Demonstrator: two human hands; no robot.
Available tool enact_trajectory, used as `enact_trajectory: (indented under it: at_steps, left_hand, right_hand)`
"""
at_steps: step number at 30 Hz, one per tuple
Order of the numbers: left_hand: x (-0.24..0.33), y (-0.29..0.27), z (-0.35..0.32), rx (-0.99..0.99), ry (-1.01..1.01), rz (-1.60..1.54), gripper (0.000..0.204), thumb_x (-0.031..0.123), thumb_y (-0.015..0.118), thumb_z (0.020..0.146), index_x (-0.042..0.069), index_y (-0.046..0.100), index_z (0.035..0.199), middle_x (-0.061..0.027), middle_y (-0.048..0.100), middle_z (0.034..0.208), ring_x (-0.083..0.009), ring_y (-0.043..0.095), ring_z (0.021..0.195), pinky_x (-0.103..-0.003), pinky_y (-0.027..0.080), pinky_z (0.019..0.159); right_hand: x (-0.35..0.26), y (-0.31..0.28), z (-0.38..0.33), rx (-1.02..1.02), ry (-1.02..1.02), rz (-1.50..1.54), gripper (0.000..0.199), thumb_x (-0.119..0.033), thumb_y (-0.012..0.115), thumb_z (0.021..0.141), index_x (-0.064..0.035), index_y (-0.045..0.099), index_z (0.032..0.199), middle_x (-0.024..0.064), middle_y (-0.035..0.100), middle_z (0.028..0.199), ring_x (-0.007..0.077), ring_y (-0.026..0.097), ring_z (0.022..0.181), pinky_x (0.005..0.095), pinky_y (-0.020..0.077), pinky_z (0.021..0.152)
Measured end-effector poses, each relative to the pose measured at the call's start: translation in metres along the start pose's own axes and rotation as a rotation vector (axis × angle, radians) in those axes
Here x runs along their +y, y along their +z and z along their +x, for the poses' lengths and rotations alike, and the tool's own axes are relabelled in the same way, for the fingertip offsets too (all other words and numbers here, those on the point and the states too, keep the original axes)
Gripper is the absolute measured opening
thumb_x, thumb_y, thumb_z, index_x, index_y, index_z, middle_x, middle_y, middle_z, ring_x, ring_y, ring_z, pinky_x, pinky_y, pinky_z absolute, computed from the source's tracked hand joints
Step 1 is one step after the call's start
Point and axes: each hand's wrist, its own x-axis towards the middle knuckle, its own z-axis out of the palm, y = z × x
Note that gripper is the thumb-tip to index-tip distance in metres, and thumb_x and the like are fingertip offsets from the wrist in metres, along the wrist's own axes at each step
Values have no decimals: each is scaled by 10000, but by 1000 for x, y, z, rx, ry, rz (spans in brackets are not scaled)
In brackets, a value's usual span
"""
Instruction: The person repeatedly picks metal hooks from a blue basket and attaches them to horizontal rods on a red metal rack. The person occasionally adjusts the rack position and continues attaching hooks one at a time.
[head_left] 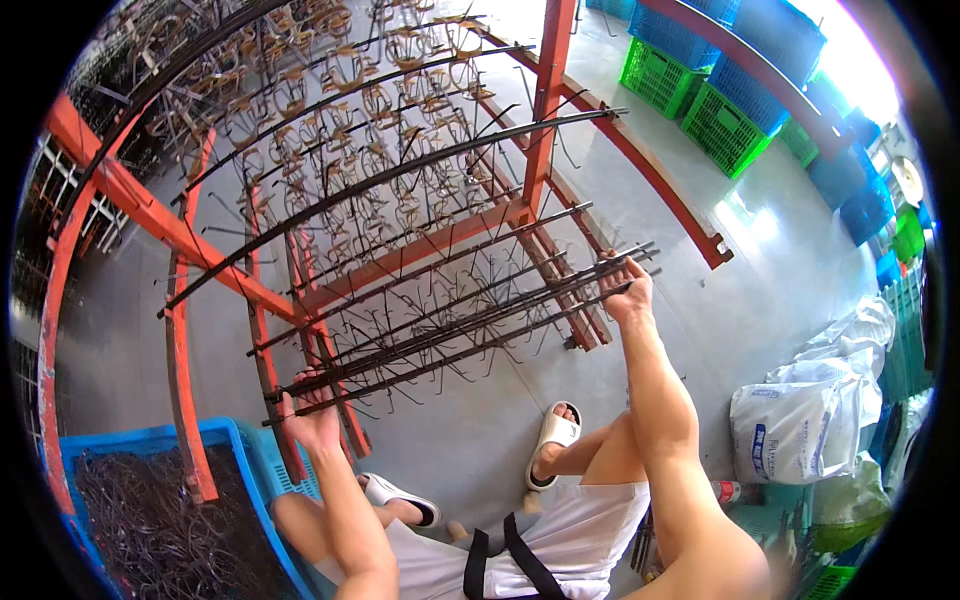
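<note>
A bundle of long dark rods with many thin bent wire hooks (462, 322) lies crosswise before me, low on the red metal rack (420, 252). My left hand (314, 420) is closed around the bundle's left end, palm up, beside the rack's left uprights. At the other end, my right hand (628, 288) has its fingers curled round the rods from below. Whether the bundle still rests on the rack's arms cannot be made out. Above it, more dark rods (400, 176) span the rack, hung with rows of small brown, curved wire-like pieces (385, 105).
At lower left a blue crate (232, 440) holds a tangle of dark thin strips (165, 520). White sacks (790, 430) stand at right. Green crates (722, 130) and blue crates (745, 90) are stacked far right. Red rack arms (665, 190) jut out toward me.
</note>
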Motion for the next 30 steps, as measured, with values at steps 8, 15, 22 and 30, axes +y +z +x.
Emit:
enact_trajectory:
  at_steps: [8,15,22,30]
  left_hand:
    - [-11,-1,-92,-163,-8,156,313,192,466,919,-15,519,1148,-158,555,1198,-274,461,1203,-434,383,1020]
    - [-62,-28,-108,179,-172,117,210,106,476,891,-3,567,1045,-148,617,1073,-271,549,1087,-410,432,968]
    - [-17,-145,-13,295,-111,307,183,166,523,868,2,605,864,-120,641,857,-243,609,815,-359,496,765]
    - [25,-180,73,342,-56,435,239,269,530,908,42,604,903,-17,582,725,-125,503,664,-252,424,657]
  right_hand:
    - [-93,-83,-67,-511,234,-100,332,-152,409,870,88,548,1051,188,614,1028,275,591,962,358,474,833]
    - [-174,-164,-116,143,-230,-180,323,-96,382,887,79,516,1124,197,570,1151,296,537,1099,424,448,951]
    - [-71,-218,-68,157,-55,-356,251,-169,529,781,-6,617,950,136,643,981,278,596,921,399,458,872]
    - [90,-173,67,318,97,-183,256,-211,492,869,-1,591,976,99,637,922,229,611,858,331,494,775]
